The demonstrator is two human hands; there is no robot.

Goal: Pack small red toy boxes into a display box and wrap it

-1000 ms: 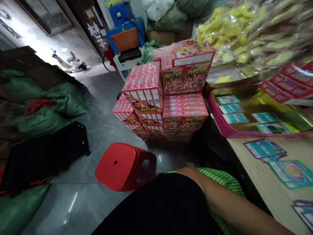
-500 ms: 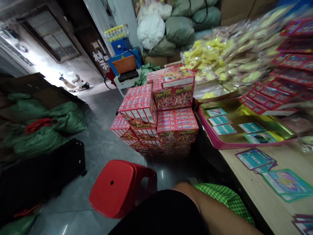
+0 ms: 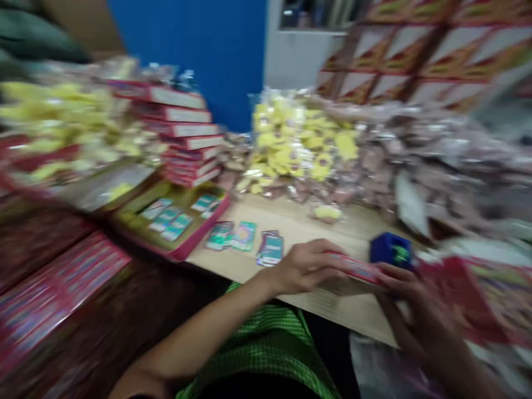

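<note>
In the head view, a slim red box (image 3: 355, 267) with printed sides is held level above the table. My left hand (image 3: 310, 267) is closed round its left end, and my right hand (image 3: 409, 288) grips the right end; motion blurs both. Left of my left hand, several teal-backed cards (image 3: 271, 249) and a card with a colourful picture (image 3: 244, 236) lie on the wooden table (image 3: 239, 270). Just beyond my right hand stands a small dark blue box (image 3: 389, 249) with something green inside.
A pink-rimmed tray (image 3: 183, 252) holds several cards, with a stack of red boxes (image 3: 191, 136) behind it. Bags of yellow items (image 3: 299, 138) and brownish wrapped packets (image 3: 386, 160) line the table's back. Red packaging (image 3: 477, 293) lies at the right, and shrink-wrapped red boxes (image 3: 62, 293) at the lower left.
The view has swung right from the floor, red stool and stacked boxes to the table. Both hands have come into view, holding the slim red box.
</note>
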